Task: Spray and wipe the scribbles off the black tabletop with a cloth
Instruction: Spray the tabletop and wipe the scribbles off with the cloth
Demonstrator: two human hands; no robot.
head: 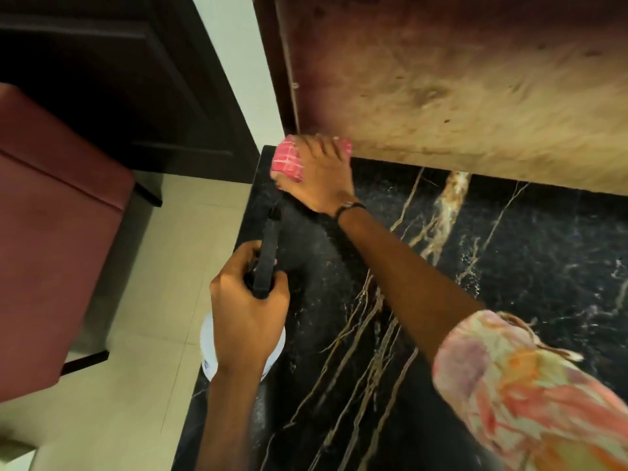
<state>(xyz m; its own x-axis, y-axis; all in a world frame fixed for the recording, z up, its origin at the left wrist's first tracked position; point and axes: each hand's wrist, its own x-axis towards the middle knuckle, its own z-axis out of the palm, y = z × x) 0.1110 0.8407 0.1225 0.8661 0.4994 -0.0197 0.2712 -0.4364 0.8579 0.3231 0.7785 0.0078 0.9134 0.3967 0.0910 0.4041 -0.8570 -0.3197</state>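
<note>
One spray bottle (268,253), contents unseen, gripped by left hand (248,311); right hand (319,178), fingers flat, presses cloth (287,161).

I can read no text anywhere. The white bottle (208,346) gripped in my left hand (248,311) has a scrap of blue print near its lower edge, but it is too small and blurred to make out.

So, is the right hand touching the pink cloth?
Touching. The head view shows the right hand lying spread across the pink cloth, pressing it onto the black tabletop.
</note>
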